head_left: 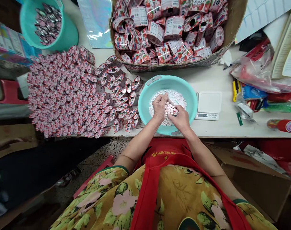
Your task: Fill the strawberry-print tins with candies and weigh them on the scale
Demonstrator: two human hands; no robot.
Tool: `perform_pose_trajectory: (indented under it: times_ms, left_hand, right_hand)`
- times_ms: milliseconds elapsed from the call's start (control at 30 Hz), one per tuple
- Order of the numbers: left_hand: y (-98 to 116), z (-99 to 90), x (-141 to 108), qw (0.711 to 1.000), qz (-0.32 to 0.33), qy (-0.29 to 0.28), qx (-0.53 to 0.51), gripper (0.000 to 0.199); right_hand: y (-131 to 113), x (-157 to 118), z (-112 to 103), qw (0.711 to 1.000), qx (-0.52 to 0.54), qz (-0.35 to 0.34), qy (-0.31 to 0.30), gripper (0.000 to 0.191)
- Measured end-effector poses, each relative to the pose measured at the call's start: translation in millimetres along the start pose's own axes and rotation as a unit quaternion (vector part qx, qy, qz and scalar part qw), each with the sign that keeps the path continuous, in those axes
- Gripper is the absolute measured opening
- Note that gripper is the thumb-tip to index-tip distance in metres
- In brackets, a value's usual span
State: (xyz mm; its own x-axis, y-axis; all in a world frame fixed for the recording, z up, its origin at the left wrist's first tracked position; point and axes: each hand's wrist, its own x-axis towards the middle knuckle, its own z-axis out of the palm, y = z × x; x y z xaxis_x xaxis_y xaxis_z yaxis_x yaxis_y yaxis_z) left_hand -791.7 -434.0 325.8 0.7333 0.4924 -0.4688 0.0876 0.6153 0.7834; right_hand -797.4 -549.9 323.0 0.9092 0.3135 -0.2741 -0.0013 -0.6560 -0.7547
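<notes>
Pale-pink oval tablets (169, 109) are held in R hand (180, 118) grip; L hand (160, 104) grip can't be told; best kept low over round turquoise plastic bowl (191, 99).

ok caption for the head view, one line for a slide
Left hand and right hand close together over pale pieces in a turquoise basin, between clustered printed containers and a white scale.

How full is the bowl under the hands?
Partly full: pale pellets lie in the bottom of the bowl, but its sides show bare.
</notes>
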Motion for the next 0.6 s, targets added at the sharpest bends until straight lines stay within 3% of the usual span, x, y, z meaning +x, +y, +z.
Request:
perform_pose_trajectory:
  times_ms: [167,300,467,600]
  left_hand:
    - [-3.5,5.3,6.6,1.000,-0.004,-0.004,0.006,0.046]
    - [-9.7,6.7,4.8,1.000,0.018,-0.020,0.011,0.045]
    - [-16.3,8.1,5.8,0.999,0.034,0.041,0.001,0.045]
    - [-14.5,16.3,0.1,1.000,0.006,0.007,0.010,0.046]
  right_hand:
    - [4.1,6.1,-5.2,0.999,-0.030,-0.039,-0.020,0.033]
    - [7.7,7.1,-5.9,0.999,-0.032,-0.024,-0.014,0.034]
    - [7.3,1.6,-3.8,0.997,-0.053,-0.045,-0.018,0.036]
    - [6.8,1.2,-7.2,0.998,-0.042,-0.019,-0.031,0.032]
